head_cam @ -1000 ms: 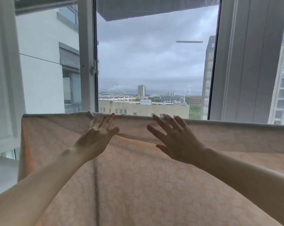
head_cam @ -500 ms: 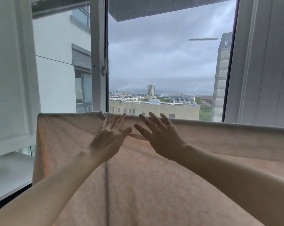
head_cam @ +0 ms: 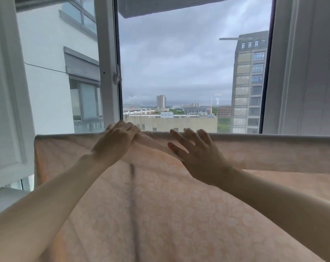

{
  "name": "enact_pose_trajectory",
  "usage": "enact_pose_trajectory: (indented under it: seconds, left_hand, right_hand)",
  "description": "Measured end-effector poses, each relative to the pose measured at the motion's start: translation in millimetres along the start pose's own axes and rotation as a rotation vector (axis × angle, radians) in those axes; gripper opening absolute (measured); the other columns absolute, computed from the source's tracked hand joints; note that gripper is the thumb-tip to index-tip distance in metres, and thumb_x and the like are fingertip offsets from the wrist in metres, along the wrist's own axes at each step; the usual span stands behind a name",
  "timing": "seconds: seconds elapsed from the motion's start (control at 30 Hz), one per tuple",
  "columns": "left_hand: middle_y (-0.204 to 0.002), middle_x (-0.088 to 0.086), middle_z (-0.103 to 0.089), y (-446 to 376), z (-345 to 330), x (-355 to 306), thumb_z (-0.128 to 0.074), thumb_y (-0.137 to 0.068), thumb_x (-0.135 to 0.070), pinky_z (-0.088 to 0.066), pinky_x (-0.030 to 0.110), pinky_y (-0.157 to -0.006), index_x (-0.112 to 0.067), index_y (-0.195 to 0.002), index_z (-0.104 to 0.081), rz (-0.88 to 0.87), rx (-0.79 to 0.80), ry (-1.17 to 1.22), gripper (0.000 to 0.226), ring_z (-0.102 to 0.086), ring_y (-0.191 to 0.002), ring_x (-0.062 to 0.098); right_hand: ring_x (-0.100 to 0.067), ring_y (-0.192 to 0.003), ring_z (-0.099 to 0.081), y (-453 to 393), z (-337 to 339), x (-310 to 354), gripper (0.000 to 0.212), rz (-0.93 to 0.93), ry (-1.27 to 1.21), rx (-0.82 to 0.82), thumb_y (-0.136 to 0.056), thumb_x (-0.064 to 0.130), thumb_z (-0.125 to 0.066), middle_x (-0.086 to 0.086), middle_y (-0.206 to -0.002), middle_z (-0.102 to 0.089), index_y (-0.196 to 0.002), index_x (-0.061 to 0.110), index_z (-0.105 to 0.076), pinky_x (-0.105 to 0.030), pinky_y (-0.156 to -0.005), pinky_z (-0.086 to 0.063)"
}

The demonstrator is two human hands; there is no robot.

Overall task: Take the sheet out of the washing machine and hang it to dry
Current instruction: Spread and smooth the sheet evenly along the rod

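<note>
A pale peach sheet (head_cam: 160, 201) with a faint floral print hangs folded over a horizontal line or bar that it hides, its top fold running across the view at mid height. A second layer of it slopes from the fold towards me. My left hand (head_cam: 116, 142) has its fingers curled over the top fold and grips the cloth there. Just to its right, my right hand (head_cam: 196, 154) is spread with straight fingers, the fingertips at the fold and the palm against the cloth.
Behind the sheet is an open window with a white frame post (head_cam: 108, 63) and latch. A white building wall (head_cam: 47, 82) stands left outside, a tall grey block (head_cam: 249, 82) right. White wall panels flank both sides, and a white ledge (head_cam: 5, 197) sits low left.
My left hand, flat with spread fingers before, has curled over the sheet's top fold. My right hand shifted slightly right along the fold. The view has turned a little to the left.
</note>
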State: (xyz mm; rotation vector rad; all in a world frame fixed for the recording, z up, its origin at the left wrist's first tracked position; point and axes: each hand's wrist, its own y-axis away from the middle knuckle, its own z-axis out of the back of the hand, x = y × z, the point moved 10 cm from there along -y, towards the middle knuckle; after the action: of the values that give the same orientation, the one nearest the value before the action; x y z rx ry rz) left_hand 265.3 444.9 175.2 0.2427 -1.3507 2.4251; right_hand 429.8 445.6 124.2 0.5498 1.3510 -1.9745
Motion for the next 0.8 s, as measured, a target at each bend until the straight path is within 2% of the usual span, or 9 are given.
enact_pose_trajectory:
  seconds: [0.13, 0.23, 0.37, 0.43, 0.53, 0.57, 0.63, 0.7, 0.8]
  left_hand:
    - [-0.088, 0.006, -0.069, -5, 5, 9, -0.07, -0.083, 0.001, -0.053, 0.043, -0.079, -0.011, -0.093, -0.067, -0.084, -0.006, 0.016, 0.016, -0.064, -0.084, 0.027]
    - [-0.078, 0.006, -0.067, -6, 6, 14, -0.072, -0.078, 0.007, -0.053, 0.039, -0.073, -0.01, -0.086, -0.064, -0.112, -0.011, 0.02, 0.019, -0.065, -0.074, 0.027]
    - [-0.084, 0.007, -0.064, -5, -13, 46, -0.052, -0.096, -0.005, -0.051, 0.037, -0.068, -0.014, -0.092, -0.052, 0.045, 0.107, 0.238, 0.01, -0.061, -0.071, 0.026]
    - [-0.093, 0.008, -0.066, -6, -20, 58, -0.047, -0.1, -0.012, -0.052, 0.04, -0.074, -0.015, -0.099, -0.055, 0.105, 0.135, 0.339, 0.009, -0.062, -0.079, 0.025]
    - [-0.11, 0.01, -0.067, -14, -24, 58, -0.043, -0.101, -0.01, -0.043, 0.03, -0.082, -0.01, -0.121, -0.061, 0.128, 0.183, 0.399, 0.027, -0.06, -0.098, 0.023]
    - [-0.112, 0.011, -0.067, -17, -27, 57, -0.043, -0.101, -0.007, -0.038, 0.026, -0.082, -0.007, -0.122, -0.063, 0.13, 0.214, 0.406, 0.03, -0.059, -0.101, 0.023]
    - [-0.11, 0.011, -0.069, -23, -32, 56, -0.045, -0.099, -0.005, -0.034, 0.023, -0.08, -0.005, -0.113, -0.069, 0.138, 0.288, 0.427, 0.028, -0.059, -0.098, 0.022]
    - [-0.099, 0.008, -0.07, -27, -34, 59, -0.049, -0.097, -0.006, -0.037, 0.026, -0.079, -0.008, -0.099, -0.071, 0.151, 0.337, 0.449, 0.021, -0.06, -0.095, 0.023]
    - [-0.085, 0.001, -0.065, -29, -36, 64, -0.053, -0.096, -0.011, -0.038, 0.029, -0.075, -0.017, -0.085, -0.063, 0.168, 0.34, 0.443, 0.017, -0.06, -0.088, 0.023]
  right_hand:
    - [-0.042, -0.124, -0.043, -1, 0, 1, 0.045, -0.002, -0.005, -0.002, -0.094, 0.027, -0.049, -0.015, -0.153, -0.033, -0.138, 0.018, -0.048, -0.058, -0.096, -0.036]
    - [-0.042, -0.124, -0.044, -1, 0, 0, 0.047, -0.003, 0.005, 0.002, -0.093, 0.027, -0.053, -0.015, -0.153, -0.033, -0.138, 0.019, -0.047, -0.058, -0.095, -0.038]
    - [-0.042, -0.123, -0.044, 1, -1, -2, 0.049, 0.007, 0.029, 0.003, -0.092, 0.027, -0.055, -0.015, -0.153, -0.033, -0.139, 0.019, -0.046, -0.058, -0.094, -0.038]
    - [-0.042, -0.122, -0.045, 1, 1, 0, 0.047, 0.015, 0.033, -0.007, -0.093, 0.027, -0.053, -0.015, -0.153, -0.033, -0.139, 0.019, -0.046, -0.057, -0.093, -0.039]
    - [-0.042, -0.122, -0.045, 0, 4, 2, 0.046, 0.015, 0.024, -0.014, -0.094, 0.027, -0.051, -0.014, -0.152, -0.034, -0.139, 0.019, -0.047, -0.057, -0.093, -0.039]
    - [-0.042, -0.121, -0.046, -1, 5, 1, 0.046, 0.011, 0.025, -0.015, -0.094, 0.027, -0.051, -0.014, -0.152, -0.034, -0.139, 0.019, -0.047, -0.057, -0.092, -0.039]
    - [-0.042, -0.121, -0.046, 0, 7, 0, 0.046, 0.012, 0.026, -0.016, -0.094, 0.026, -0.051, -0.014, -0.152, -0.035, -0.138, 0.019, -0.047, -0.056, -0.091, -0.04]
    - [-0.042, -0.12, -0.047, 2, 8, 0, 0.046, 0.02, 0.028, -0.014, -0.094, 0.026, -0.051, -0.014, -0.152, -0.035, -0.139, 0.019, -0.047, -0.056, -0.09, -0.04]
    - [-0.042, -0.119, -0.047, 4, 11, 1, 0.045, 0.032, 0.033, -0.021, -0.094, 0.025, -0.05, -0.015, -0.151, -0.035, -0.138, 0.018, -0.047, -0.056, -0.089, -0.041]
